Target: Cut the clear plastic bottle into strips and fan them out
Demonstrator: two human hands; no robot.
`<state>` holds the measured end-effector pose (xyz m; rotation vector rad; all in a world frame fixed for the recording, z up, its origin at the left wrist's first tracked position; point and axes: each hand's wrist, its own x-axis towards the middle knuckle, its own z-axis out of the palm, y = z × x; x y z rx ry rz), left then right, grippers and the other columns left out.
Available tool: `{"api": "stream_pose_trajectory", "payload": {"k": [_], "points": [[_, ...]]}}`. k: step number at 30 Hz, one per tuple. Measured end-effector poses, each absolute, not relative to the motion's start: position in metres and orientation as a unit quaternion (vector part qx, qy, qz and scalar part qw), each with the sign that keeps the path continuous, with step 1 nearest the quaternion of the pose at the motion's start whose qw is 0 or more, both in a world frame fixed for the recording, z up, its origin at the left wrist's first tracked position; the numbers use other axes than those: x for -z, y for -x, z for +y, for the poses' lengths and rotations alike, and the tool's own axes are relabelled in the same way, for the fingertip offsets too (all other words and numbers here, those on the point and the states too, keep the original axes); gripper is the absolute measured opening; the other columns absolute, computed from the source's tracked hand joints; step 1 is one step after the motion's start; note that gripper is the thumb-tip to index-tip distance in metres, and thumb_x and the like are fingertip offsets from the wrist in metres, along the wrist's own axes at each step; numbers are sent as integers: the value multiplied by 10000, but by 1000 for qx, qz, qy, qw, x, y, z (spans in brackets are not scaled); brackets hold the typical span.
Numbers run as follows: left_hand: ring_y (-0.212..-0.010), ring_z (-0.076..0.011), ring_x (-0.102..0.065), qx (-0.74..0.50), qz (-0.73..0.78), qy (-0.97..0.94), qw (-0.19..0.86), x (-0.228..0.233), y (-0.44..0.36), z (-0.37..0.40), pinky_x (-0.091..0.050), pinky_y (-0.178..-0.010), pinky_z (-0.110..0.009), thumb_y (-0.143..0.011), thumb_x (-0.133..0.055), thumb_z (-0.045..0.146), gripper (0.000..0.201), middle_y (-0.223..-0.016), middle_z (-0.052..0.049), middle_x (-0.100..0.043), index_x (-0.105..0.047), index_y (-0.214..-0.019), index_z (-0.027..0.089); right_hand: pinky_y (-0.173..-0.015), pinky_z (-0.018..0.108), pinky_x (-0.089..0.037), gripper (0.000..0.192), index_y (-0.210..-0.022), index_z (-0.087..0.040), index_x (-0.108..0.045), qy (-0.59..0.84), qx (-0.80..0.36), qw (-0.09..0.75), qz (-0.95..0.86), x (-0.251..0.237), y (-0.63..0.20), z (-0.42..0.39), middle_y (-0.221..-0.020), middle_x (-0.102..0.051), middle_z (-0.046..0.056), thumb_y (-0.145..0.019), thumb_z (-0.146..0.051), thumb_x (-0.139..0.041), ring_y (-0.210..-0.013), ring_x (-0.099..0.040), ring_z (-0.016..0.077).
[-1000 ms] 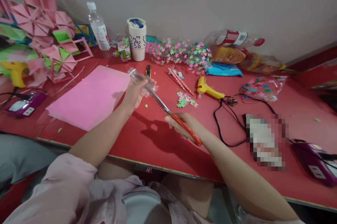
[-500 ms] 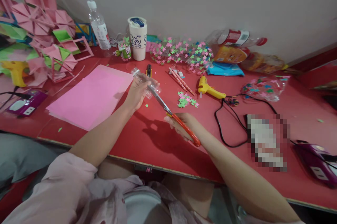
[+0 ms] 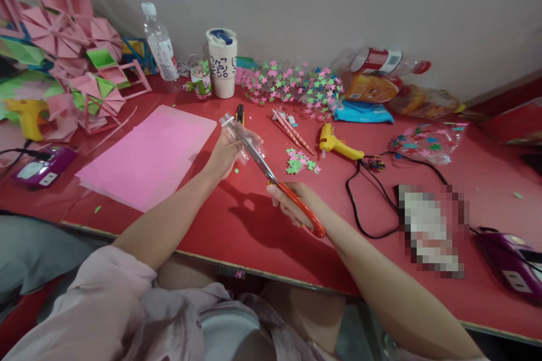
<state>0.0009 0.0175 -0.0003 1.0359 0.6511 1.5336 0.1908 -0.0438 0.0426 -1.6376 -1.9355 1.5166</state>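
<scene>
My left hand (image 3: 223, 155) grips a small clear plastic bottle (image 3: 237, 134) held above the red table (image 3: 237, 225), its neck pointing up and left. My right hand (image 3: 296, 203) holds orange-handled scissors (image 3: 282, 187); their metal blades reach up-left into the bottle's lower end, next to my left fingers. A pink paper sheet (image 3: 148, 155) lies flat to the left of my left hand. A small heap of green and pink paper stars (image 3: 300, 161) lies just right of the blades.
A yellow glue gun (image 3: 336, 145) with a black cable (image 3: 359, 203) lies right of centre. A white cup (image 3: 222, 62), a water bottle (image 3: 158, 42) and star-covered plastic (image 3: 292, 85) stand by the wall. Pink paper models (image 3: 63, 50) fill the left. Purple power strips (image 3: 40, 166) sit at both edges.
The bottle and my left hand have shifted slightly right and nearer to me, and the scissors stay in the bottle's end. My right hand has barely moved.
</scene>
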Motion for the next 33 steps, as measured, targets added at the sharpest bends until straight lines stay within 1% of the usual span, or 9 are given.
{"api": "stream_pose_trajectory", "payload": {"k": [4, 9, 14, 17, 22, 25, 30, 33], "points": [[-968, -215, -690, -653, 276, -442, 550, 0, 0, 18, -513, -906, -411, -692, -786, 304, 382, -781, 12, -706, -448, -853, 226, -331, 200, -274, 580, -595, -205, -440, 573, -497, 93, -645, -41, -189, -43, -385, -344, -92, -703, -769, -523, -282, -342, 53], [-952, -219, -691, -659, 272, -436, 549, -1, 1, 18, -526, -874, -405, -713, -758, 289, 341, -753, 16, -696, -451, -852, 236, -325, 193, -283, 566, -593, -199, -455, 575, -501, 71, -643, -43, -187, -43, -359, -357, -88, -708, -745, -550, -269, -355, 54], [-990, -210, -682, -655, 290, -446, 537, 2, -1, 18, -518, -889, -395, -713, -748, 265, 332, -765, 10, -699, -448, -851, 234, -335, 194, -310, 574, -615, -196, -477, 561, -520, 91, -638, -47, -187, -44, -360, -359, -91, -728, -759, -494, -274, -361, 55], [-995, -209, -682, -644, 301, -459, 533, 2, -3, 17, -511, -905, -392, -732, -732, 279, 293, -796, 1, -709, -464, -840, 227, -359, 198, -339, 577, -631, -198, -471, 549, -527, 96, -641, -48, -189, -43, -377, -379, -86, -715, -768, -499, -297, -388, 61], [-997, -207, -682, -647, 315, -454, 526, 0, -6, 15, -513, -898, -390, -727, -740, 262, 308, -787, 9, -712, -450, -830, 233, -364, 206, -331, 585, -619, -200, -474, 544, -514, 119, -653, -44, -190, -44, -378, -362, -84, -716, -776, -494, -302, -380, 66], [-984, -202, -685, -645, 318, -459, 523, -1, -6, 15, -512, -897, -388, -734, -737, 288, 309, -772, 10, -709, -446, -819, 230, -350, 206, -309, 599, -607, -199, -467, 551, -506, 126, -652, -41, -190, -44, -388, -353, -88, -697, -790, -508, -293, -360, 60], [-1000, -209, -680, -648, 307, -461, 523, -1, -6, 16, -499, -914, -400, -732, -741, 337, 336, -774, 5, -708, -438, -828, 229, -329, 192, -286, 555, -623, -202, -451, 567, -531, 101, -622, -40, -188, -44, -384, -367, -94, -695, -735, -587, -284, -364, 55], [-999, -209, -678, -655, 305, -457, 519, 0, -4, 17, -497, -912, -396, -724, -746, 332, 341, -769, 2, -705, -441, -837, 229, -319, 188, -287, 554, -612, -203, -449, 574, -532, 95, -615, -43, -187, -45, -367, -356, -97, -702, -735, -573, -271, -363, 56]]}}
